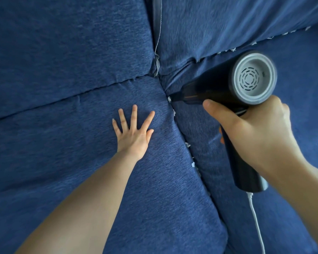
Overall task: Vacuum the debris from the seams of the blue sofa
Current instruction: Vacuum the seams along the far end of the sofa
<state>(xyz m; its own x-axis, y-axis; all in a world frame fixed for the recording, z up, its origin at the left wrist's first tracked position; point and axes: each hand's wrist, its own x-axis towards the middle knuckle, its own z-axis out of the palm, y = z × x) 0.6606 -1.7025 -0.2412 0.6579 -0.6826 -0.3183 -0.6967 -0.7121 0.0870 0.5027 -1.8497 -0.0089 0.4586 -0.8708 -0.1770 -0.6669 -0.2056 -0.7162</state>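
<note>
Left hand (134,132), centre of frame: fingers spread wide, palm flat on the blue sofa (62,52) seat cushion. Right hand (253,132), at right: wrapped round the grip of a black handheld vacuum (228,88), thumb along its body. Nozzle tip set in the seam (180,129) between two seat cushions, just right of centre, touching a white scrap. More white debris (192,164) down that seam and along the back seam at upper right. White cord (256,220) hanging at lower right. No readable writing or brand.
</note>
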